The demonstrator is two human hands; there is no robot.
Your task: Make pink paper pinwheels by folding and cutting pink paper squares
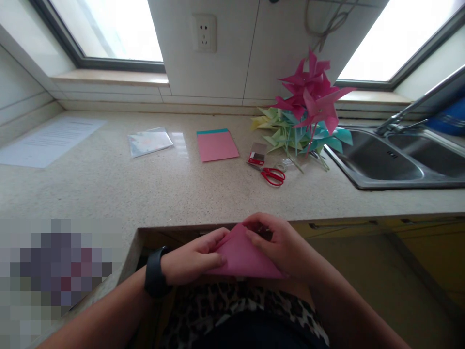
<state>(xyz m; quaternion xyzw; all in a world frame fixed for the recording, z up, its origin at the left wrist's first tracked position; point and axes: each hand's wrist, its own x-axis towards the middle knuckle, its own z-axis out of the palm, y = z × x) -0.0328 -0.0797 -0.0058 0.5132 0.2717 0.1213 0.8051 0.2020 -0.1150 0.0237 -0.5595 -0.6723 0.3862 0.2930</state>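
A sheet of pink paper (247, 257), folded into a triangle, is held between my two hands in front of the counter edge, its point facing away from me. My left hand (198, 257) grips its left side, thumb on top and fingers underneath. On the right side, my right hand (271, 237) pinches the paper close to the point, with the thumb on top. Parts of the fingers are hidden behind the sheet. Beyond the hands, a stack of pink paper squares (218, 146) with a blue edge lies on the counter.
Red-handled scissors (273, 176) lie by a small red box (256, 156). Paper pinwheels (312, 97) in pink, green and blue are heaped beside the sink (381, 155). A clear packet (150, 142) and a printed sheet (51, 140) lie to the left. The lower left corner is blurred out.
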